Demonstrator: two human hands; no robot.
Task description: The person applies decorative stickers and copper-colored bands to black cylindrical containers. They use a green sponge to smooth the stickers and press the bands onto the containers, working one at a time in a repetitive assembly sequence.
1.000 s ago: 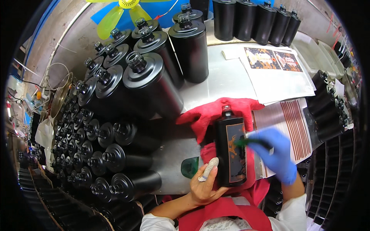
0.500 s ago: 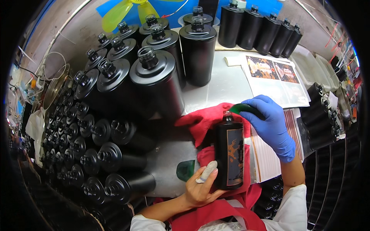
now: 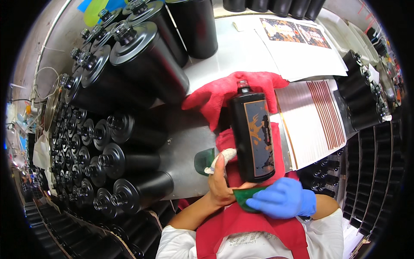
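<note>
The metal table point(image 3: 185, 138) carried the rest, with tall black bottles point(image 3: 151, 60) standing toward its far left corner. A striped sheet point(image 3: 297, 108) lay toward its right edge, and a crumpled red cloth point(image 3: 207, 99) was spread in from the near edge. On that cloth lay one black bottle point(image 3: 240, 138), its neck toward the far edge, its base toward the near edge, its label point(image 3: 260, 134) facing up. It looked stiff and fairly weighty, probably glass, so liable to crack if knocked, and its smooth coat seemed likely to slip or scratch. The best hold seemed to be around the plain sides low on the body, clear of the label, with the cloth as padding; the thin neck looked the weaker place. The right hand point(image 3: 278, 198), in a blue glove, was closed on a green scraper point(image 3: 244, 199) just below the base. The left hand point(image 3: 221, 190) reached its fingers to the base's near side; whether they gripped it could not be told. A second green scraper point(image 3: 201, 160) lay left of the cloth, beside a pale wrap point(image 3: 227, 156) at the left thumb
</note>
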